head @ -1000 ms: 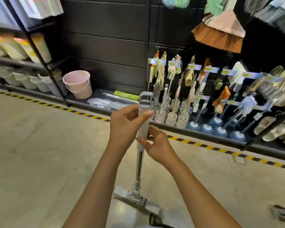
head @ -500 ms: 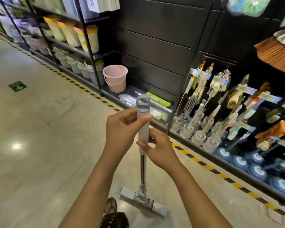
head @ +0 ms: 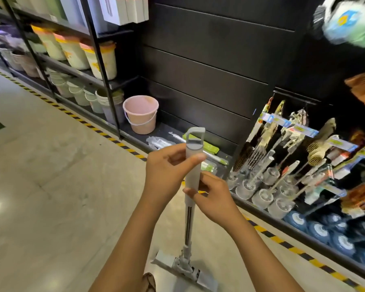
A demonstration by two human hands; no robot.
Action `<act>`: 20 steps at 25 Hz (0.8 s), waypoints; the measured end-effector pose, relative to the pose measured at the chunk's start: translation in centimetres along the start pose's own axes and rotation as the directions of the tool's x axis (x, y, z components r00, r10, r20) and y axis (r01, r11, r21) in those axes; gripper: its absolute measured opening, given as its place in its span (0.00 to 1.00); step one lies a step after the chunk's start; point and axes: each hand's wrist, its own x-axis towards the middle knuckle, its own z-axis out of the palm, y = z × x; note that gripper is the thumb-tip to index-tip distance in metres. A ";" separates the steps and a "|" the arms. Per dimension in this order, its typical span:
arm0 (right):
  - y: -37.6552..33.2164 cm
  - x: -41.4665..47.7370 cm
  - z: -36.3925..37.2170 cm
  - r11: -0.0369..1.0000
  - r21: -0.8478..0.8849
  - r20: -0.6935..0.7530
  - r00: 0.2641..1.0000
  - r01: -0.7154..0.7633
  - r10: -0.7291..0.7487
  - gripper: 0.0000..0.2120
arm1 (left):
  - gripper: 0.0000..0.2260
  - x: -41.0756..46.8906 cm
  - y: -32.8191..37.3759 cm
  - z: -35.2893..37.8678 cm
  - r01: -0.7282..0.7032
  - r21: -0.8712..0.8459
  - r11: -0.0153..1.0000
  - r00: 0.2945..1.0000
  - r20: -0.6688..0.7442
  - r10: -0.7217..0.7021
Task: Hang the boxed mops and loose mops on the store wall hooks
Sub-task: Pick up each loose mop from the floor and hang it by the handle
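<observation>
1. The left hand is curled round the pale grip of the loose mop, with its thumb laid across the front just under the hanging loop. The right hand pinches the lower end of that grip, directly beneath the left.
2. The mop stands upright. Its flat head is down by the floor below both hands, next to a sandalled foot.
3. Both holds sit high on the shaft, so the head may swing once lifted. A swing to the right of the right hand could knock the toilet brushes off their pegs.
4. The loop is narrow, so a tilted handle could miss a hook or catch it only partly, and the mop would then drop.
5. On the black slat panel beyond the hands I cannot make out any free hook, since the surface is too dark to tell.
6. Ahead of the hands, a pink bucket and wrapped goods crowd the low ledge. The striped floor tape marks the ledge's edge and is where a foot or the mop head could catch.
7. The open room is the bare floor to the left of the left hand. Further left and ahead, the rack upright closes that side.
</observation>
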 end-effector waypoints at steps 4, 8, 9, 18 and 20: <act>-0.9 5.6 2.6 1.000 0.019 -0.040 0.999 -0.011 0.011 0.14 | 0.11 5.7 -2.0 -3.0 0.008 0.007 1.000 0.999 0.035 -0.009; -1.8 10.5 3.8 0.996 0.083 -0.054 0.998 -0.019 0.023 0.15 | 0.11 10.4 -3.1 -4.3 0.003 0.051 0.999 0.999 0.035 -0.004; -1.9 12.2 3.8 0.996 0.092 -0.061 0.998 -0.018 0.023 0.15 | 0.12 12.1 -3.4 -4.5 -0.009 0.060 0.998 1.000 0.029 0.007; -5.4 31.4 -2.1 0.977 0.149 -0.051 0.988 0.155 -0.149 0.13 | 0.08 31.3 -1.9 -2.6 -0.194 0.123 0.973 0.977 -0.064 0.202; -7.0 36.0 -4.6 0.964 0.139 -0.048 0.974 0.226 -0.221 0.11 | 0.07 36.2 -0.3 -1.9 -0.253 0.118 0.960 0.957 -0.113 0.266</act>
